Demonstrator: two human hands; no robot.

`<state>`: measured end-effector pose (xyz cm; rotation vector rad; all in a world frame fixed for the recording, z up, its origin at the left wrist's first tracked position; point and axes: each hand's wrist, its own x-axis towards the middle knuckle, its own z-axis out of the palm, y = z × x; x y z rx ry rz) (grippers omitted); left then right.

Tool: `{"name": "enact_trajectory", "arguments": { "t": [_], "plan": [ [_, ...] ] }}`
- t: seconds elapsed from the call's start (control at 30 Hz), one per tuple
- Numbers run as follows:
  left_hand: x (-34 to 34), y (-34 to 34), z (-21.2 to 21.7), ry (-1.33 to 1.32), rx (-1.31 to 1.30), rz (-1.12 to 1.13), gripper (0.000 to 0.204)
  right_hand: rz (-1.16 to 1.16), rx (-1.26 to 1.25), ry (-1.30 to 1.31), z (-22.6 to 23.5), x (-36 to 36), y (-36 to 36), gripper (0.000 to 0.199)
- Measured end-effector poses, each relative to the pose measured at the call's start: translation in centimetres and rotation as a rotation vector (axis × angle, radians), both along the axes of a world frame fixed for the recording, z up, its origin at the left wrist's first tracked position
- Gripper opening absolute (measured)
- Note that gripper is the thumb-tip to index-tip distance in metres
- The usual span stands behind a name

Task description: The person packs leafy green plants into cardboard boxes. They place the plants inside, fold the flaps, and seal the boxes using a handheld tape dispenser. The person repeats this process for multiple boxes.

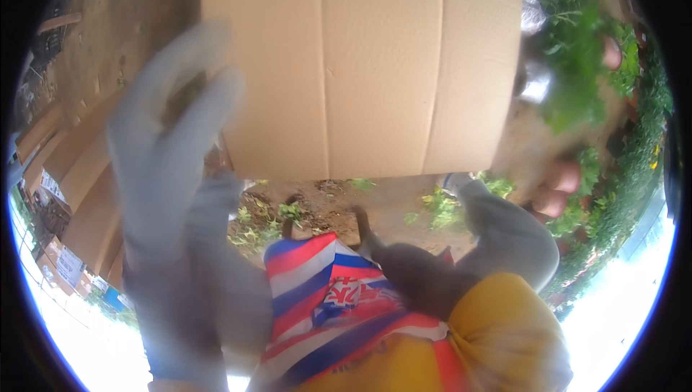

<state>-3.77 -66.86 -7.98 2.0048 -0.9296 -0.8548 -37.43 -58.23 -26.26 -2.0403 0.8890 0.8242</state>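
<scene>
A plain brown cardboard box panel (pixel 382 68) with two long creases fills the upper middle of the view. At its left edge is my left hand (pixel 173 111) in a grey glove. Its thumb and fingers are apart, overlapping the edge in the picture; motion blur hides whether they touch it. My right arm, with a yellow upper sleeve (pixel 512 327) and a dark forearm (pixel 418 277), bends inward below the box. The right hand itself cannot be made out. A red, white and blue striped cloth (pixel 331 305) lies over my lap.
Flattened brown cardboard pieces (pixel 94 205) are stacked at the left. Leafy green plants (pixel 577 68) and blurred pinkish rounded things (pixel 555 186) lie to the right, near shiny silvery objects (pixel 533 82). Bare soil (pixel 324 208) with scattered leaves shows under the box, between my legs.
</scene>
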Motion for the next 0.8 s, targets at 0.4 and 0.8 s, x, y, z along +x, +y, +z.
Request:
{"name": "enact_trajectory", "arguments": {
  "t": [0.4, 0.8],
  "plan": [
    [4.8, -5.2, -3.5, -0.270, -0.063, -0.009, 0.045, -0.015, -0.426, -0.018, 5.3, 1.2, -20.6, 0.017],
    [-2.4, 2.9, -12.1, -0.245, 0.383, 0.576, 0.110, 0.044, -0.490, -0.203, 12.6, -1.1, -22.7, 0.025]
  ]
}}
